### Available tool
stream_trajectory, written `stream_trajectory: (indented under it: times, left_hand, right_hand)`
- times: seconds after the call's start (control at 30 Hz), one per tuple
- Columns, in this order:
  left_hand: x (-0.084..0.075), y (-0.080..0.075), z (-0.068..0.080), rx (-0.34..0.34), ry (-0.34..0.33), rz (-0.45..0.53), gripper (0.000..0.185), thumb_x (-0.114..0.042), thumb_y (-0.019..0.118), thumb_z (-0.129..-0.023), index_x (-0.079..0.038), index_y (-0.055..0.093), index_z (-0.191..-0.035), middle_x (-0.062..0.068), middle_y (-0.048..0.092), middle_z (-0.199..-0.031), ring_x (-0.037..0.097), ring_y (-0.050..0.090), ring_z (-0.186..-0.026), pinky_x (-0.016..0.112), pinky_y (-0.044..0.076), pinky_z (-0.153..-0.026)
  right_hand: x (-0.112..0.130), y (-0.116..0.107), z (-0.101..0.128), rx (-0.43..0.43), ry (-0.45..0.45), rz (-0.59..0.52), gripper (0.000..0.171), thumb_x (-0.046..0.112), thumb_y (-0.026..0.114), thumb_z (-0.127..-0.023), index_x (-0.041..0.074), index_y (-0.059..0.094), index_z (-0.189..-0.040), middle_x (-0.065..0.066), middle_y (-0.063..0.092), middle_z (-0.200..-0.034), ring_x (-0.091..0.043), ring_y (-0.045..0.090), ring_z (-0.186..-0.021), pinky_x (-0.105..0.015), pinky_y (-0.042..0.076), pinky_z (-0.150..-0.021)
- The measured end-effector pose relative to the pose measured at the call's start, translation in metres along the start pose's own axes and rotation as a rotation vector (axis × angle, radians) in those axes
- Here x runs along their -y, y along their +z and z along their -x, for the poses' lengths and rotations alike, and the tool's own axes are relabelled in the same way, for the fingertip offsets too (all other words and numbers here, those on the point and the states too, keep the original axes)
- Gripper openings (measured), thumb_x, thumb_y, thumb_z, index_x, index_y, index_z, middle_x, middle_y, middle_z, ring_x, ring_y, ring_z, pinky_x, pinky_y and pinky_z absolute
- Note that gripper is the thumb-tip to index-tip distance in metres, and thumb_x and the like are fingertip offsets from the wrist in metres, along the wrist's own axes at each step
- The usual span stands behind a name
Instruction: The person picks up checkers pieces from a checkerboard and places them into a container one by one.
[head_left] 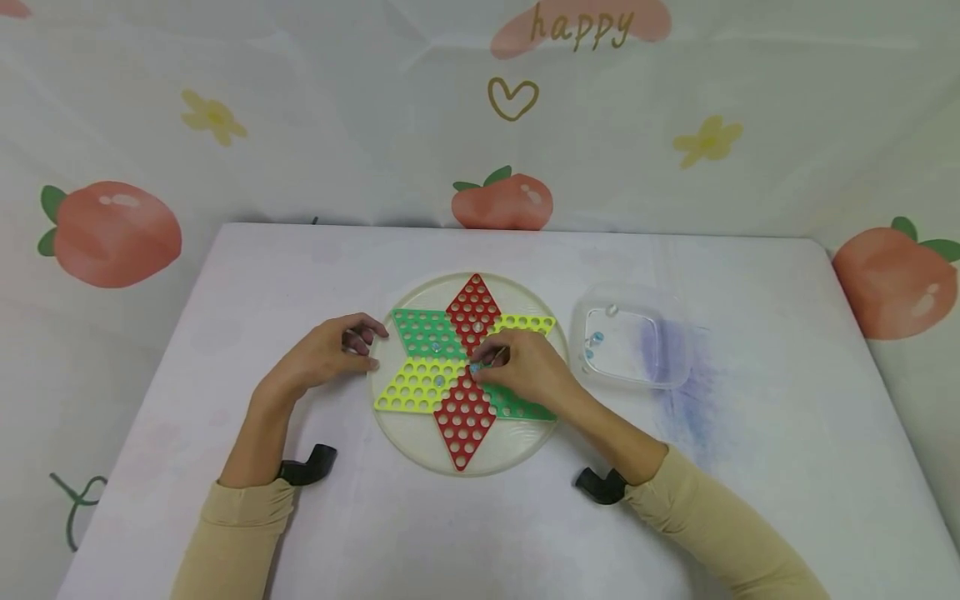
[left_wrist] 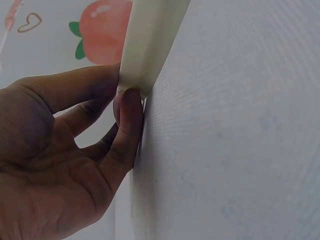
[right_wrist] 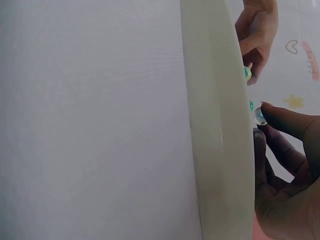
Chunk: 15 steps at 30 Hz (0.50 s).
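A: Where did the round game board (head_left: 420, 446) sit, and how much room was around it?

B: Near the middle of the white table (head_left: 225, 275), with bare cloth all round. Toward 12 o'clock a wide strip ran to the table's far edge; toward 6 o'clock there was more open surface between the two forearms. At 3 o'clock the clear plastic box (head_left: 660, 367) stood just beside the board's rim, apart from it, with a few marbles (head_left: 596, 338) inside.

A: And the hands?

B: The left hand (head_left: 326, 354) was at the board's 9 o'clock edge. In the left wrist view its fingers (left_wrist: 129, 120) curled against the rim, gripping the board there. The right hand (head_left: 525, 367) lay over the star's centre, pinching a blue marble (head_left: 474, 367) between thumb and fingertips, right at the holes where the red and green points meet. The right wrist view showed that marble (right_wrist: 259, 116) nipped at the fingertips above the rim.

A: Anything hard to make out?

B: The right hand covered part of the green point at 4 o'clock. Two or three marbles already in the holes near the centre were too small to count surely. Both wrist views were mostly filled by table and rim, so the star itself was barely seen there.
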<state>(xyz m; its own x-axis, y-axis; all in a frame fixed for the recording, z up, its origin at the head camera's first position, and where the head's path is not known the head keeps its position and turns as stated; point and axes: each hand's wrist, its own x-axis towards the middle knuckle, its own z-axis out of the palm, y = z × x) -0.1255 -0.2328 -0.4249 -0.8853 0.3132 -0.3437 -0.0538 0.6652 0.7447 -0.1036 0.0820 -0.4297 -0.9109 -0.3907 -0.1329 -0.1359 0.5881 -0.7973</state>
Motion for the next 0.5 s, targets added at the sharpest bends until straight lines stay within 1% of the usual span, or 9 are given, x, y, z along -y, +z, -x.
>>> stream_trajectory:
  times: [0.13,0.37,0.5]
  left_hand:
    - [0.0000,-0.0002,-0.0002,0.001,-0.003,0.007,0.041,-0.002,0.076,-0.082,-0.007,0.063,-0.121,0.011,0.059,-0.101,0.025,0.052,-0.092,0.034,0.042,-0.081]
    - [0.0005,0.0010,-0.0003,0.004,0.006,0.014,0.041,-0.002,0.076,-0.082,-0.006,0.062,-0.121,0.011,0.058,-0.099,0.025,0.052,-0.092,0.034,0.043,-0.081]
    - [0.0004,0.0012,-0.0002,0.000,0.013,0.012,0.040,-0.001,0.076,-0.082,-0.006,0.063,-0.120,0.011,0.057,-0.098,0.025,0.052,-0.090,0.033,0.043,-0.080]
  right_hand:
    - [0.0006,-0.0034,0.0005,0.026,-0.010,-0.031,0.016,0.019,0.084,-0.081,0.016,0.074,-0.094,0.006,0.067,-0.082,-0.010,0.062,-0.076,-0.028,0.051,-0.073]
    - [-0.0005,-0.0056,0.0010,0.056,-0.022,-0.098,0.017,0.018,0.076,-0.088,0.010,0.070,-0.101,0.003,0.068,-0.089,-0.010,0.063,-0.084,-0.028,0.051,-0.078]
    - [-0.0016,-0.0063,0.0014,0.057,-0.051,-0.109,0.016,0.017,0.077,-0.088,0.010,0.069,-0.101,0.003,0.068,-0.089,-0.011,0.063,-0.084,-0.028,0.052,-0.078]
